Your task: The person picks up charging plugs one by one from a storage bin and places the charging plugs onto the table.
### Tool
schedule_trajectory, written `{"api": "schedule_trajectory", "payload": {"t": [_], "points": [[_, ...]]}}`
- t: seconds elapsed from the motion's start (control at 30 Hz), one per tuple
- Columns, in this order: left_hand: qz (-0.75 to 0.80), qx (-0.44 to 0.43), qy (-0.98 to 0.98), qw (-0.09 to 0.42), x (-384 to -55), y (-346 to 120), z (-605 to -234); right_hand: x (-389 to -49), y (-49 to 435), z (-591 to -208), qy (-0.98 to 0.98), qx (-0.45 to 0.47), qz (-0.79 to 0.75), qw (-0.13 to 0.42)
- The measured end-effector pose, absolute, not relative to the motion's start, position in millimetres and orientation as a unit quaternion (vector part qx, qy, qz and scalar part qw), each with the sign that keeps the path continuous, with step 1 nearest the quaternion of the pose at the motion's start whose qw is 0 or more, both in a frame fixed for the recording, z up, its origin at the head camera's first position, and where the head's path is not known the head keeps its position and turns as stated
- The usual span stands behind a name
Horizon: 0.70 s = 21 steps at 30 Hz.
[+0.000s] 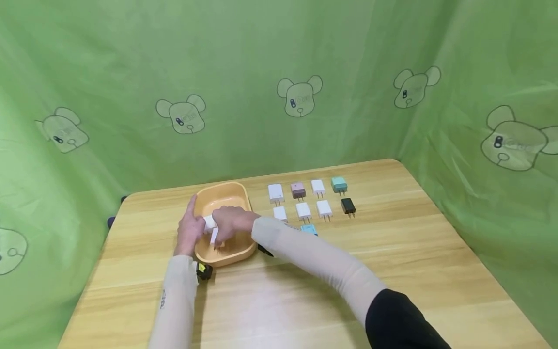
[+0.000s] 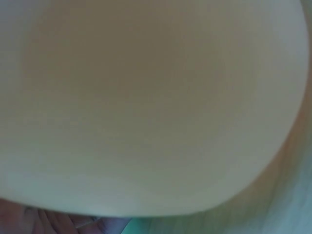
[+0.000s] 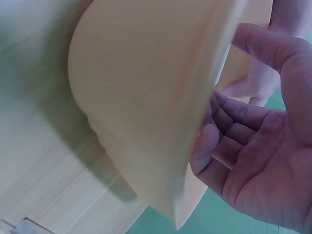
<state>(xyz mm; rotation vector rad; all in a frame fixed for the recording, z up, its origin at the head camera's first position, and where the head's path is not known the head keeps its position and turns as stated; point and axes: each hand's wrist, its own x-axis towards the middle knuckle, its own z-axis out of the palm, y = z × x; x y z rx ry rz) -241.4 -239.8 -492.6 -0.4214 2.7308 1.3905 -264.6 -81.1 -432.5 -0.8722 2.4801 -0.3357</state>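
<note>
An orange basin (image 1: 248, 203) stands on the left side of the table. My left hand (image 1: 190, 230) grips its left rim, index finger straight along the edge and thumb over the inside. My right hand (image 1: 231, 220) reaches in over the right rim. Its thumb and curled fingers are around a white charger plug (image 1: 214, 236), partly hidden by the hand. Another white piece (image 1: 210, 223) shows between the two hands. The left wrist view is mostly filled by the basin's outer wall (image 2: 146, 122); in the right wrist view the wall (image 3: 136, 87) hides the right fingertips.
Charger plugs lie in rows right of the basin, including a purple one (image 1: 298, 190), a green one (image 1: 339, 184), a black one (image 1: 348, 206), a blue one (image 1: 309, 229) and several white ones. A green curtain (image 1: 244, 140) hangs behind the wooden table (image 1: 392, 252).
</note>
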Motion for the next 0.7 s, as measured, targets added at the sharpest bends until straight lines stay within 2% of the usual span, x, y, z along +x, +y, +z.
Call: {"api": "schedule_trajectory", "payload": {"t": [0.2,0.47,0.7], "points": [[0.448,-0.147,0.881,0.044,-241,-240,-493,-269,-75,-429,0.912,-0.319,-0.103,0.237],[0.447,-0.145,0.882,0.043,-241,-241,-494,-276,-69,-421,0.914,-0.324,-0.098,0.223],[0.44,-0.141,0.886,0.033,-241,-240,-489,-284,-65,-413,0.91,-0.321,-0.117,0.236]]}}
